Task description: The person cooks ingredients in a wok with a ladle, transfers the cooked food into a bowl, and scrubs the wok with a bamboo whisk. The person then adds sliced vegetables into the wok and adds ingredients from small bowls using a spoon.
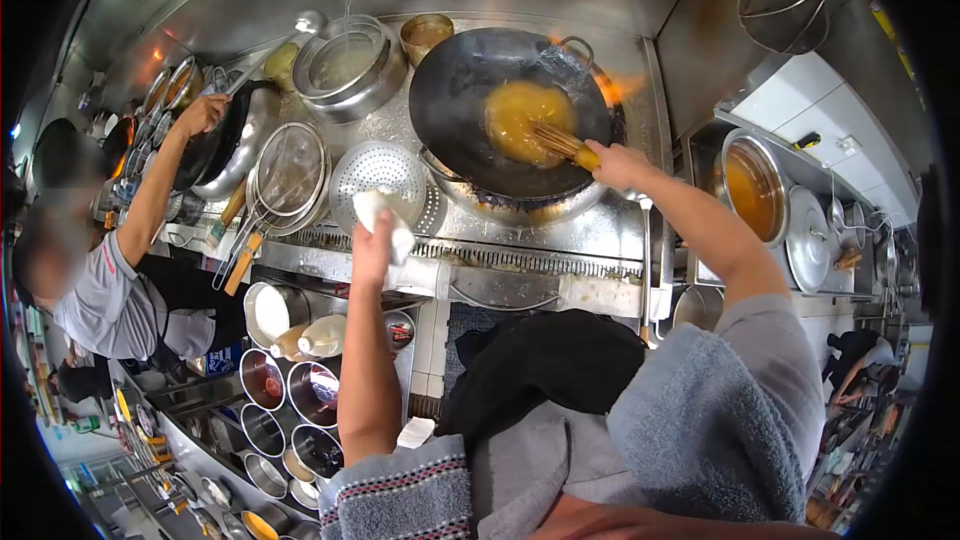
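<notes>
A large black wok [450, 105] sits over a lit burner, with yellow-brown liquid [525, 105] pooled in it. My right hand [618, 166] is closed around the handle end of a bamboo wok brush [562, 143], whose bristles dip into that liquid. In my left hand [372, 252] is a bunched white cloth [385, 220], held above the stove's front edge. Behind the cloth lies a round perforated strainer [375, 168]. Wire-mesh strainers with wooden handles [288, 172] rest to its left.
A pot with a sieve [345, 75] and a metal bowl [427, 32] stand behind the strainer. Orange liquid fills a pot [752, 190] at right. Flames [622, 86] show beside the wok. Seasoning pots [263, 380] stand lower left. A co-worker [120, 280] holds a ladle at left.
</notes>
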### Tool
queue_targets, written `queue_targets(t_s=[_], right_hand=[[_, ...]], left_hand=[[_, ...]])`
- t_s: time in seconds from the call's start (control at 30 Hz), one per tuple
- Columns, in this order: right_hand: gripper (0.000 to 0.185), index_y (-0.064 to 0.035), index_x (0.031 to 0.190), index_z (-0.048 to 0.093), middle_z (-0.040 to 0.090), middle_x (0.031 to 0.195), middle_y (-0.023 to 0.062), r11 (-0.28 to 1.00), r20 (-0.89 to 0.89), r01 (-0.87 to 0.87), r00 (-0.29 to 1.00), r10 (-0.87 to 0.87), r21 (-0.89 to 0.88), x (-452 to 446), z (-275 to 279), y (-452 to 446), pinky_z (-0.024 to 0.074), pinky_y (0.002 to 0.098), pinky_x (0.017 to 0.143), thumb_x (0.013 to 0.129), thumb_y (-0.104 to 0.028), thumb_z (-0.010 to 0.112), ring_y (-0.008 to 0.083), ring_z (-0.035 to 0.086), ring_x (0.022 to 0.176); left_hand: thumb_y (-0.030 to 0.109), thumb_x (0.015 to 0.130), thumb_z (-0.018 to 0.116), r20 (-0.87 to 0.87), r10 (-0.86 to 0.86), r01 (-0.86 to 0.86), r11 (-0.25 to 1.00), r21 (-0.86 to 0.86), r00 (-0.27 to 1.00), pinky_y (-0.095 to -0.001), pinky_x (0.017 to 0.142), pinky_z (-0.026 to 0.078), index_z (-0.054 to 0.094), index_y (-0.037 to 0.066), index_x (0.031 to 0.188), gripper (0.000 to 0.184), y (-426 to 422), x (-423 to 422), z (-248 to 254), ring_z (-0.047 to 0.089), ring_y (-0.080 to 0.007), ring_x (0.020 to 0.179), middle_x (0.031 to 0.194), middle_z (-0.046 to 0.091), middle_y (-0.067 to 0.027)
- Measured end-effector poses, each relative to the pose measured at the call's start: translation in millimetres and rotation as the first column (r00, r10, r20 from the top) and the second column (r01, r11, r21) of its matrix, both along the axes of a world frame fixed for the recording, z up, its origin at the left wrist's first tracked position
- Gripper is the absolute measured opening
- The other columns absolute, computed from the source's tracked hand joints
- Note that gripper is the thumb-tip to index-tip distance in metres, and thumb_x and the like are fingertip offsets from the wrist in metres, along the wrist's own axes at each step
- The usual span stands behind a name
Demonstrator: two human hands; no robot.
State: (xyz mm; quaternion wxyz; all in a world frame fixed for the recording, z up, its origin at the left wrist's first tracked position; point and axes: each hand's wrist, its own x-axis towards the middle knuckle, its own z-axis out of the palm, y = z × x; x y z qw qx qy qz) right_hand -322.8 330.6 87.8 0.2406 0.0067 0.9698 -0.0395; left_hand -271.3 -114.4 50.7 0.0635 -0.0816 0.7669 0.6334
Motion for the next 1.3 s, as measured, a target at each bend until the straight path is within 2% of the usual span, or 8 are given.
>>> queue_targets(t_s=[0.2, 0.23, 0.43, 0.77, 0.93, 1.07, 1.13, 1.3], right_hand=[[0.058, -0.0225, 0.140, 0.047, 0.063, 0.119, 0.0193, 0.990, -0.182, -0.138, 0.974, 0.138, 0.014, -87, -23, -29, 0.0475, 0.0454, 0.092, 0.087, -0.044, 0.058, 0.0346, 0.061, 0.110], [0.060, -0.0223, 0.141, 0.046, 0.064, 0.119, 0.0195, 0.991, -0.207, -0.066, 0.978, 0.040, -0.119, -107, -26, -42, 0.0475, 0.0447, 0.092, 0.087, -0.045, 0.059, 0.0337, 0.062, 0.110], [0.065, -0.0202, 0.146, 0.039, 0.068, 0.105, 0.0157, 0.857, 0.096, 0.216, 0.976, -0.194, -0.467, -82, -53, -100, 0.0520, 0.0411, 0.082, 0.089, -0.044, 0.058, 0.0333, 0.067, 0.086], [0.048, -0.0134, 0.134, 0.055, 0.057, 0.133, 0.0170, 0.802, 0.155, -0.501, 0.808, 0.568, -0.326, -71, 27, 30, 0.0395, 0.0392, 0.105, 0.090, -0.031, 0.060, 0.0313, 0.056, 0.119], [0.046, -0.0167, 0.136, 0.053, 0.066, 0.072, 0.0133, 0.684, -0.029, -0.051, 0.999, 0.044, -0.727, -140, -90, -80, 0.0497, 0.0353, 0.043, 0.094, -0.034, 0.054, 0.0211, 0.058, 0.044], [0.050, -0.0164, 0.136, 0.053, 0.064, 0.117, 0.0205, 0.766, -0.249, -0.426, 0.904, 0.346, -0.482, -38, -74, -11, 0.0528, 0.0398, 0.085, 0.091, -0.038, 0.056, 0.0318, 0.068, 0.092], [0.051, -0.0163, 0.133, 0.057, 0.064, 0.121, 0.0177, 0.854, 0.082, -0.254, 0.942, 0.324, -0.454, -28, -22, 27, 0.0453, 0.0406, 0.099, 0.088, -0.041, 0.058, 0.0328, 0.061, 0.111], [0.051, -0.0160, 0.131, 0.058, 0.064, 0.120, 0.0168, 0.943, -0.062, -0.247, 0.969, 0.240, -0.224, -118, -20, -33, 0.0476, 0.0415, 0.096, 0.088, -0.042, 0.059, 0.0326, 0.063, 0.108]], left_hand=[[0.060, 0.094, 0.040, 0.168, 0.105, -0.064, 0.971, -0.232, 0.980, -0.0350, 0.066, 0.052, 0.048, -0.004, 0.132, 0.075, 44, -61, -2, 0.061, -0.0246, 0.095, 0.112, 0.062, -0.0154], [0.046, 0.098, 0.038, 0.063, -0.055, 0.059, 0.995, -0.075, 0.997, -0.0375, 0.108, 0.033, 0.040, -0.013, 0.134, 0.070, 55, -80, -25, 0.045, -0.0358, 0.130, 0.134, 0.050, -0.0291], [0.033, 0.085, 0.067, -0.029, 0.224, -0.219, 0.907, -0.360, 0.974, -0.0427, 0.095, 0.044, 0.032, -0.011, 0.131, 0.072, 112, -88, -33, 0.058, -0.0400, 0.108, 0.116, 0.059, -0.0306], [0.015, 0.075, 0.072, 0.040, 0.148, -0.147, 0.989, -0.035, 0.988, -0.0383, 0.081, 0.050, 0.044, -0.007, 0.123, 0.061, 97, -110, -50, 0.062, -0.0298, 0.095, 0.108, 0.061, -0.0208], [0.001, 0.072, 0.063, 0.078, 0.149, -0.145, 0.988, -0.053, 0.986, -0.0376, 0.075, 0.051, 0.050, -0.005, 0.118, 0.048, 102, -108, -29, 0.062, -0.0244, 0.088, 0.104, 0.061, -0.0162], [0.009, 0.071, 0.063, -0.053, 0.144, -0.152, 0.963, -0.222, 0.988, -0.0399, 0.085, 0.049, 0.046, -0.007, 0.123, 0.057, 95, -118, -70, 0.062, -0.0329, 0.098, 0.106, 0.062, -0.0231], [0.018, 0.071, 0.064, -0.046, 0.171, -0.177, 0.941, -0.290, 0.984, -0.0427, 0.094, 0.046, 0.041, -0.009, 0.128, 0.066, 94, -118, -66, 0.060, -0.0425, 0.108, 0.112, 0.062, -0.0307], [0.020, 0.070, 0.068, 0.038, 0.102, -0.090, 0.969, -0.229, 0.994, -0.0411, 0.095, 0.045, 0.037, -0.011, 0.130, 0.074, 89, -119, -64, 0.059, -0.0415, 0.111, 0.116, 0.059, -0.0310]])
